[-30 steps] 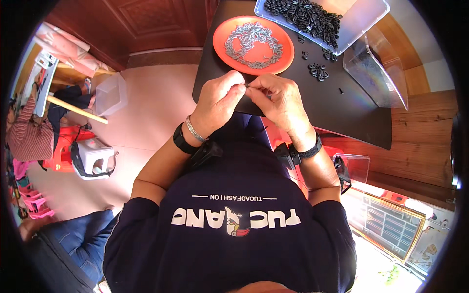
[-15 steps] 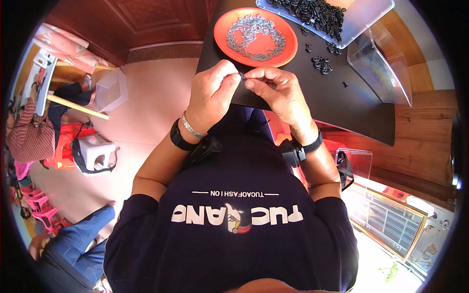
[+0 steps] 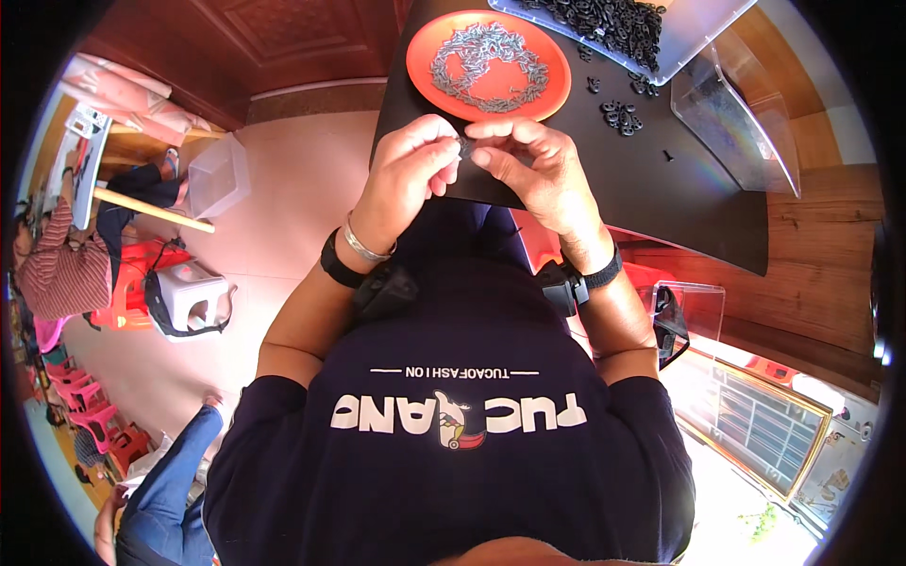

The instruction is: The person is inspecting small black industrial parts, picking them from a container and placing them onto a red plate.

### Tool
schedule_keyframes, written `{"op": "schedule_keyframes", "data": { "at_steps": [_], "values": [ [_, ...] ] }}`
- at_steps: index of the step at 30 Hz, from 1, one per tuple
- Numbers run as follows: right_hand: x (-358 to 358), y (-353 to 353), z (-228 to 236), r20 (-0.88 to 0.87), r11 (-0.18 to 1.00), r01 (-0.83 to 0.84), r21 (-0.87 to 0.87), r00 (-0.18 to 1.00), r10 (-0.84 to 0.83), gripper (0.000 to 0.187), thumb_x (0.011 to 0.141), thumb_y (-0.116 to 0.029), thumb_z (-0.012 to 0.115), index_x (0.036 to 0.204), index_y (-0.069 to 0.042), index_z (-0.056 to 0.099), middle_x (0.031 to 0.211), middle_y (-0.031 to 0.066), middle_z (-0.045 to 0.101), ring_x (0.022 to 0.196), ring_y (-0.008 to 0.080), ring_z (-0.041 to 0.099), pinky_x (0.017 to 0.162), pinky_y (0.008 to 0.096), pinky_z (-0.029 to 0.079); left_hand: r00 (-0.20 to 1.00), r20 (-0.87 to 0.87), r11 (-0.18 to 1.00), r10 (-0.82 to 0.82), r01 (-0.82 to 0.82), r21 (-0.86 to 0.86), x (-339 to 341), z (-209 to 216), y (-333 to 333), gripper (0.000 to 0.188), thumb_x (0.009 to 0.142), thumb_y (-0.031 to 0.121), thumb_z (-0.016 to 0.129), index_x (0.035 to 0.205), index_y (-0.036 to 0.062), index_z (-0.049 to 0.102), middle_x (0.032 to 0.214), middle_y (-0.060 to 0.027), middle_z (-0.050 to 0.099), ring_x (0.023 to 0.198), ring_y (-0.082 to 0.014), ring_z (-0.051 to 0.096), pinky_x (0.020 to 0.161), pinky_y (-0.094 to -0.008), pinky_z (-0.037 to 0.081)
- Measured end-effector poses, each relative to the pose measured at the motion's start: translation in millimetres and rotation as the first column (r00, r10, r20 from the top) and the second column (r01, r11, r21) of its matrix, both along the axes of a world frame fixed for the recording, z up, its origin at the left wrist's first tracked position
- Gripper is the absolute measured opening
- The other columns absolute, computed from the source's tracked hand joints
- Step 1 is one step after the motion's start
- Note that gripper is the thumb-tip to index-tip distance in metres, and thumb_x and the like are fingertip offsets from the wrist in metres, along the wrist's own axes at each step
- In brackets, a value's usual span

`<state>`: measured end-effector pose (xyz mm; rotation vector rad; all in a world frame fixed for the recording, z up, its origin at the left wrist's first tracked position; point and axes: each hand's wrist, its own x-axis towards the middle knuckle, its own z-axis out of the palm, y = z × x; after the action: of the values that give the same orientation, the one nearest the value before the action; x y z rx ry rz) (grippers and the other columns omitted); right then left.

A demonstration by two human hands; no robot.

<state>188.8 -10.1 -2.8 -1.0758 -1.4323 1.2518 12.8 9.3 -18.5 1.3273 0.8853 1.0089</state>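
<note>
My left hand (image 3: 412, 165) is closed in a pinch over the near edge of the table. A small black plastic piece (image 3: 464, 146) sits at its thumb and fingertips; its exact shape is too small to tell. Beside it, my right hand (image 3: 540, 170) has its thumb and index finger parted, with no part visible between them. Just beyond both hands lies an orange-red plate (image 3: 557, 90) bearing a ring of small silvery screws (image 3: 460, 90). Right of the plate, loose black plastic pieces (image 3: 623, 118) lie in a small cluster.
The dark table (image 3: 698, 203) also bears a clear bin (image 3: 694, 61) heaped with black pieces (image 3: 609, 24), an upright clear plastic container (image 3: 736, 123) and a lone black bit (image 3: 668, 155). Stools (image 3: 189, 297) and other people (image 3: 71, 269) are at the left.
My right thumb and index finger have come away from the small black piece, which stays at my left fingertips. My left hand has turned slightly.
</note>
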Motion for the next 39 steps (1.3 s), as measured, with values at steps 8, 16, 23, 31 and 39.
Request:
{"op": "schedule_keyframes", "data": {
  "at_steps": [8,16,23,31,39],
  "values": [
    [7.2,5.1,1.3,0.372,0.857,-0.121,0.501,0.924,-0.087,0.013,0.078,0.000,0.070,0.090,-0.004,0.068,0.081,0.0061,0.063,0.074,0.0179,0.062,0.067,0.0276,0.050,0.963,0.129,0.931,-0.236,0.262,-0.254,-4.4,-3.2,7.8,0.017,0.091,0.019,0.047,0.085,0.0046,0.055,0.064,-0.0010,0.054,0.052,-0.0070,0.048,0.047,-0.0190,0.036],
    [4.6,5.5,10.6,0.596,0.902,-0.139,0.409,0.789,-0.149,0.007,0.077,-0.003,0.070,0.081,-0.002,0.064,0.072,0.0060,0.061,0.063,0.0161,0.060,0.058,0.0275,0.047,0.976,-0.213,0.946,-0.033,0.099,0.308,1.4,-17.4,-0.9,0.015,0.087,0.014,0.053,0.084,-0.0006,0.053,0.063,-0.0076,0.051,0.058,-0.0111,0.052,0.053,-0.0298,0.040],
    [7.8,33.0,28.0,0.500,0.967,-0.252,-0.027,0.835,0.232,0.012,0.077,-0.004,0.070,0.088,-0.001,0.066,0.074,0.0034,0.060,0.066,0.0080,0.055,0.060,0.0232,0.044,0.987,0.059,0.986,-0.152,0.155,-0.063,-6.6,-20.8,9.3,0.016,0.090,0.017,0.050,0.083,0.0029,0.054,0.065,-0.0018,0.055,0.057,-0.0075,0.051,0.050,-0.0240,0.039],
    [15.3,131.7,18.8,0.795,0.973,-0.207,0.105,0.605,0.043,0.016,0.083,-0.010,0.062,0.097,-0.005,0.067,0.072,0.0058,0.063,0.063,0.0120,0.056,0.060,0.0264,0.046,0.988,0.112,0.989,-0.111,0.121,-0.089,-2.6,-31.1,13.0,0.016,0.092,0.017,0.046,0.084,0.0049,0.053,0.068,0.0005,0.054,0.057,-0.0041,0.047,0.050,-0.0182,0.036],
    [42.9,154.5,-1.8,0.953,0.922,-0.343,0.180,0.292,-0.078,0.013,0.079,-0.013,0.061,0.088,-0.004,0.066,0.074,0.0123,0.066,0.061,0.0268,0.063,0.059,0.0346,0.049,0.980,0.146,0.987,-0.136,0.148,-0.070,-4.8,-31.6,11.5,0.017,0.092,0.018,0.047,0.085,0.0046,0.053,0.069,0.0015,0.053,0.058,-0.0029,0.045,0.051,-0.0176,0.036]
  ]
}}
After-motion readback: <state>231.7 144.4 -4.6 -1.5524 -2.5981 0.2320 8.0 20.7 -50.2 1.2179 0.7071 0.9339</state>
